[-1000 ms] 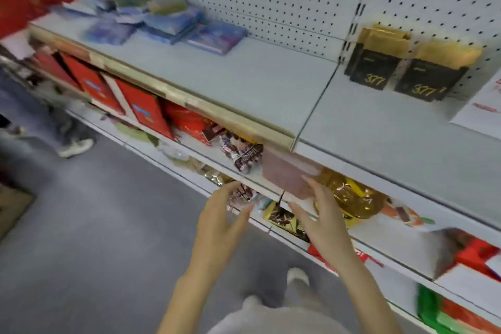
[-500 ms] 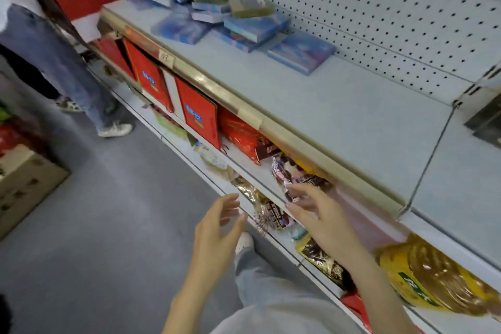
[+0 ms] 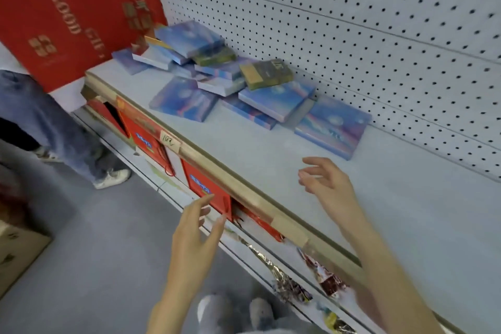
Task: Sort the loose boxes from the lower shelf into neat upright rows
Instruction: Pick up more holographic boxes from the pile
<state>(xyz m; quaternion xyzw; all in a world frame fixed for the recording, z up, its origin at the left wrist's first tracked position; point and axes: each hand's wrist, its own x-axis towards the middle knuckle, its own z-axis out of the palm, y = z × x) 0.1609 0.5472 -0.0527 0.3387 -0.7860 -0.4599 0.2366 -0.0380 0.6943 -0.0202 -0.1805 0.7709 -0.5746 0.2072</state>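
- While I watch through the head camera, a red panel (image 3: 67, 16) with gold "GOOD" lettering stands at far left, behind the end of the shelf (image 3: 271, 149).
- Below it, someone's jeans leg (image 3: 46, 122) and a white shoe (image 3: 112, 177) stand on the grey floor (image 3: 95, 252).
- My left hand (image 3: 193, 236) hangs in front of the shelf edge, fingers spread loosely and holding nothing, its tips just before a red pack (image 3: 207, 190) on the level beneath.
- On top of the shelf lie the boxes (image 3: 233, 81), a loose heap toward its left end against the pegboard (image 3: 352, 35): flat, mostly blue-violet covers with pale edges, lying on their faces and overlapping at odd angles, none upright.
- One olive-and-gold box (image 3: 267, 73) sits tilted on top of the heap.
- One blue box (image 3: 334, 126) lies flat at the heap's right end, nearest my right hand.
- My right hand (image 3: 328, 184) hovers over the bare shelf, fingers open and gently curled, empty, near that box but apart from it.
- Foil snack packets (image 3: 290, 285) show on the lower level, lower right.
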